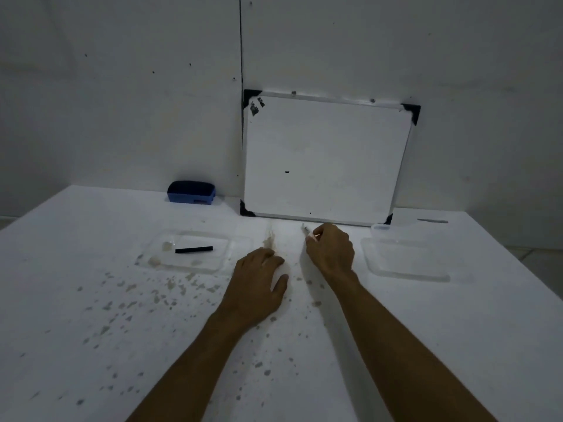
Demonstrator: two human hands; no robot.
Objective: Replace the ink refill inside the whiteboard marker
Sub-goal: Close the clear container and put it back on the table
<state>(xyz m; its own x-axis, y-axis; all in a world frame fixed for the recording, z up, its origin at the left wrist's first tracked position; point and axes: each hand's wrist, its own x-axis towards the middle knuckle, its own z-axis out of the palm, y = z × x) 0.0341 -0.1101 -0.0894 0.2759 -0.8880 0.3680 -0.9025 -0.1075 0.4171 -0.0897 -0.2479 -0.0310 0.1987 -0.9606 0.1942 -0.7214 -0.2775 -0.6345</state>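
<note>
My right hand (330,249) is pinched around a thin pale marker (305,229) whose tip pokes out past the fingers, just in front of the whiteboard. My left hand (262,275) rests on the table beside it with fingers curled; whether it holds anything is hidden. A black stick-shaped refill (193,249) lies in a clear tray (234,243) to the left of both hands.
A small whiteboard (326,159) leans against the wall behind the hands. A blue eraser (191,192) sits at the back left. A clear container (405,260) stands at the right. The white table (91,300) is speckled with stains.
</note>
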